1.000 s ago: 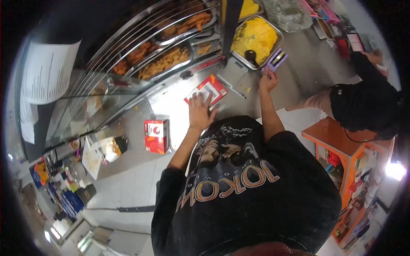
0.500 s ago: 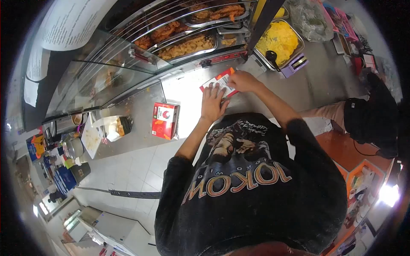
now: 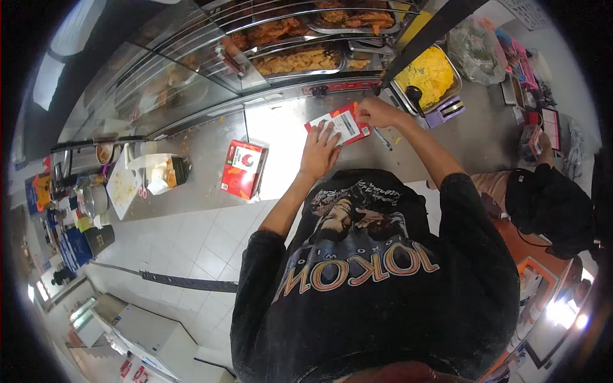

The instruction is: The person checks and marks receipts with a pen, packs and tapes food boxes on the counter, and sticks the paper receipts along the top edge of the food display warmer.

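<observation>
A red and white cardboard food box (image 3: 361,131) lies on the counter with a white printed label (image 3: 345,126) on its upper face. My left hand (image 3: 319,152) rests flat on the box's left part, fingers spread. At the box's right end, my right hand (image 3: 378,113) is closed, its curled fingertips touching the edge by the label; what they pinch is hidden. Just below that hand lies a thin pen-like item (image 3: 383,139). Further left stands a second red box (image 3: 241,169), closed, with a printed white panel.
Fried food on trays (image 3: 300,62) fills the glass-fronted display case ahead. To the right are a tray of yellow food (image 3: 424,76) with a black spoon and a purple tape dispenser (image 3: 445,112). A cutting board (image 3: 124,188) lies left. Another person (image 3: 552,201) stands at right.
My right hand has shifted from the box's upper corner down along its right end, uncovering more of the label and the pen-like item. My left hand stays on the box. The view has turned slightly.
</observation>
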Tool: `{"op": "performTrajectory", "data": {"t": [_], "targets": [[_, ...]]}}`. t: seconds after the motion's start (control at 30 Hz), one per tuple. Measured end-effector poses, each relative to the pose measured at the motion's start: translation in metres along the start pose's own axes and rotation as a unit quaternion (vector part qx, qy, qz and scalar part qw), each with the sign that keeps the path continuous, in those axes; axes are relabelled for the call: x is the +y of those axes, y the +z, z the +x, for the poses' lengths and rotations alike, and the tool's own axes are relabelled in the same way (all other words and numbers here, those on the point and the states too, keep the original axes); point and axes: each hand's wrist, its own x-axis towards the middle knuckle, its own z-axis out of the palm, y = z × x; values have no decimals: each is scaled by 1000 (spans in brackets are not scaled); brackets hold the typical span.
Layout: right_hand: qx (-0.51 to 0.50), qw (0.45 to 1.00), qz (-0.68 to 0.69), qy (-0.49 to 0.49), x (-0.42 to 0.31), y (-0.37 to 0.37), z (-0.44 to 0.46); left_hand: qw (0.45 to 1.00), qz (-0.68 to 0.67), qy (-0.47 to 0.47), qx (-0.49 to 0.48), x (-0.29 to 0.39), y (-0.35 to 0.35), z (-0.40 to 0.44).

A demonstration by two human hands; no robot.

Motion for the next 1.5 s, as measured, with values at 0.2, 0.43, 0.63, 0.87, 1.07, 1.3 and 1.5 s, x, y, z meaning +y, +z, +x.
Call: {"op": "performTrajectory", "data": {"t": [0.2, 0.43, 0.63, 0.87, 1.07, 1.3, 1.5], "targets": [[-176, 970, -167, 26, -1, 9, 38, 1000, 10, -4, 12, 1, 0, 1], [-200, 928, -295, 109, -24, 18, 61, 1000, 15, -1, 22, 1, 2, -1], [-218, 921, -302, 115, -14, 9, 67, 1000, 10, 1, 12, -2, -1, -2], [-130, 927, -320, 146, 10, -23, 20, 1000, -8, 17, 10, -17, 6, -14], [-62, 966, -200, 151, -1, -30, -19, 999, 0, -32, 4, -15, -5, -58], [-72, 955, -282, -59, -56, 18, -2, 983, 73, -156, 70, -24, -41, -109], [-41, 968, -230, -96, -52, 32, 1, 880, 255, -396, 66, -90, -113, -160]]}}
